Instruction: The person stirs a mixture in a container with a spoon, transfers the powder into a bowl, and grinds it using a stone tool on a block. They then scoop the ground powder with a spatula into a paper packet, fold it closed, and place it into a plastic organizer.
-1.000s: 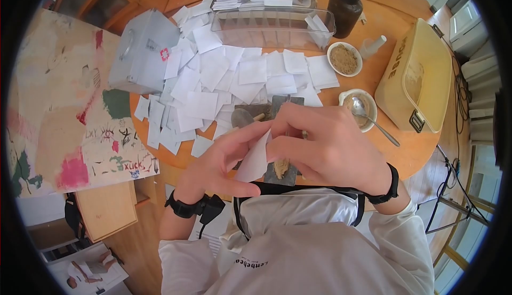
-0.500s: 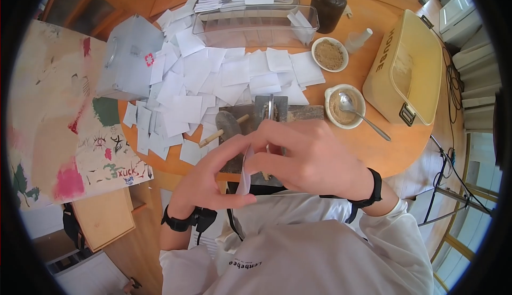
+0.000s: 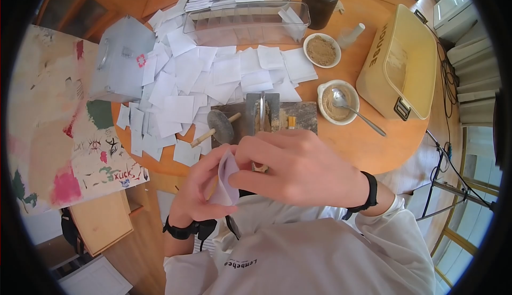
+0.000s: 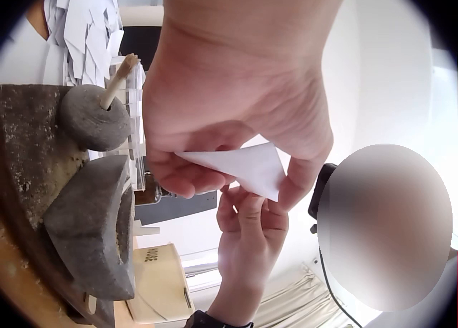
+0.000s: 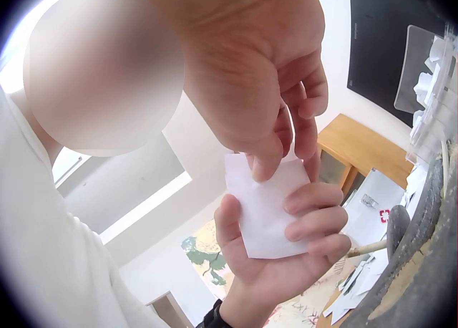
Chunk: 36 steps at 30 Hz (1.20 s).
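Between both hands is a small white paper packet [image 3: 229,180], its mouth bowed apart at the top. My left hand [image 3: 193,192] holds it by the sides, thumb on one edge and fingers on the other. The right hand [image 3: 290,164] pinches the packet's upper edge; in the right wrist view its thumb [image 5: 266,163] lies over the paper [image 5: 268,213]. Beyond the hands, a stone grinding wheel [image 3: 221,128] with a wooden axle lies beside a boat-shaped stone trough [image 4: 93,228]. What is inside the packet is hidden.
White paper packets [image 3: 178,108] cover the table's left and middle. A clear divided bin [image 3: 229,28] stands behind them, a grey metal box [image 3: 120,55] at left. Rightward are a bowl of brown powder [image 3: 321,51], a bowl with a spoon [image 3: 326,105], a dark jar [image 3: 320,7] and a yellow bin [image 3: 368,76].
The packet, seen flat and then nearly edge-on earlier, now shows a wider, bowed mouth. Both hands have shifted left in the view while keeping hold of it. The head view has also shifted.
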Each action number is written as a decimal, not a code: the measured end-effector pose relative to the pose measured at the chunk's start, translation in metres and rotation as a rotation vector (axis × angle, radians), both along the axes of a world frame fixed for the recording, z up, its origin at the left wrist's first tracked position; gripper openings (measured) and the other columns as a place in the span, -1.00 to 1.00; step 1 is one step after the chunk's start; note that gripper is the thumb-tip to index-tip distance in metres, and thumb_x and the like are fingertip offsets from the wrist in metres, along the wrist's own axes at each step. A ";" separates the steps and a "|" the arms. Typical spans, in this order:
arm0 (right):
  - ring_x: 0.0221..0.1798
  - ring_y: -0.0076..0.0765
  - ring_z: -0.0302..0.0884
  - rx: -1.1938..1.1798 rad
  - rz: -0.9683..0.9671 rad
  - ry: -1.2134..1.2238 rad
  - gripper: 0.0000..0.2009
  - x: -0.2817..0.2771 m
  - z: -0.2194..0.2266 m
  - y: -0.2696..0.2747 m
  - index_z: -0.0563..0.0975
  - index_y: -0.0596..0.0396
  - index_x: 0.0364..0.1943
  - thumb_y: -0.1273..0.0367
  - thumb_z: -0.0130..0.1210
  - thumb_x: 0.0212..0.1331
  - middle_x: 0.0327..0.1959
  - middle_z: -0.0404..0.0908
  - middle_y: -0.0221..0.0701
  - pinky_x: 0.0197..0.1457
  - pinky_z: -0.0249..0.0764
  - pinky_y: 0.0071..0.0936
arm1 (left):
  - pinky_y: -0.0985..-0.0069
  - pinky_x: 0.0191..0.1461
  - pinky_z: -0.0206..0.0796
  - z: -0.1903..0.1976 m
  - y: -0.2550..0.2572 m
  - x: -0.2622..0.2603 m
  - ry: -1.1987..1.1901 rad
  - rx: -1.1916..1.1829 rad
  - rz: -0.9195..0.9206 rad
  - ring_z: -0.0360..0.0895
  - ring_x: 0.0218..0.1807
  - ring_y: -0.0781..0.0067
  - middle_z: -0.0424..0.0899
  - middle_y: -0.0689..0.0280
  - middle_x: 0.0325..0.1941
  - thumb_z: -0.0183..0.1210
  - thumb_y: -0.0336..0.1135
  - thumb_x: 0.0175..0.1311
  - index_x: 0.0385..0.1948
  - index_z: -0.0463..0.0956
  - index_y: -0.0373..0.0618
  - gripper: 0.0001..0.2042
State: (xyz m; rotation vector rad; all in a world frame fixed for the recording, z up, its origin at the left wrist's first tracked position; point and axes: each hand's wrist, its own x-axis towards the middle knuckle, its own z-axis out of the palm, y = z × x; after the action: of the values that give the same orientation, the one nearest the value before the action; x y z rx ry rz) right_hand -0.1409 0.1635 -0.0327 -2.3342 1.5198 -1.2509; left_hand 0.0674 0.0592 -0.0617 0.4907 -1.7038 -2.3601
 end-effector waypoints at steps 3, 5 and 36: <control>-0.40 -0.40 0.53 0.062 -0.032 -0.105 -0.82 0.005 -0.011 0.010 0.54 0.04 -0.37 0.44 0.23 -0.14 -0.33 0.44 -0.42 -0.47 0.48 -0.51 | 0.44 0.24 0.18 0.002 0.001 -0.001 0.000 -0.105 0.013 0.38 0.07 0.46 0.42 0.32 0.03 0.42 -0.44 -0.20 0.35 0.18 -0.30 -0.09; -0.35 -0.38 0.56 0.111 -0.053 -0.194 -0.76 0.009 -0.020 0.016 0.63 0.01 -0.24 0.45 0.27 -0.07 -0.28 0.49 -0.42 -0.42 0.52 -0.49 | 0.45 0.18 0.21 0.002 0.001 -0.001 -0.038 -0.210 0.043 0.39 0.01 0.48 0.42 0.33 -0.02 0.41 -0.44 -0.19 0.36 0.17 -0.30 -0.09; 0.09 -0.05 0.57 0.284 -0.438 -0.109 -0.72 -0.019 -0.028 0.010 0.62 0.07 -0.08 0.54 0.22 0.08 -0.07 0.65 -0.28 0.17 0.48 -0.18 | 0.35 0.25 0.15 -0.009 0.008 -0.039 0.049 -0.724 0.487 0.22 0.14 0.31 0.20 0.21 0.15 0.51 -0.31 -0.26 0.39 0.19 -0.21 0.00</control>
State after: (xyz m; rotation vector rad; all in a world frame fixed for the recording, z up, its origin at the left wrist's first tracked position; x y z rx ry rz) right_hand -0.1600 0.1736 -0.0606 -1.7883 2.0843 -1.1184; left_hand 0.0286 0.0669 -0.0709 0.6061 -1.9686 -1.3018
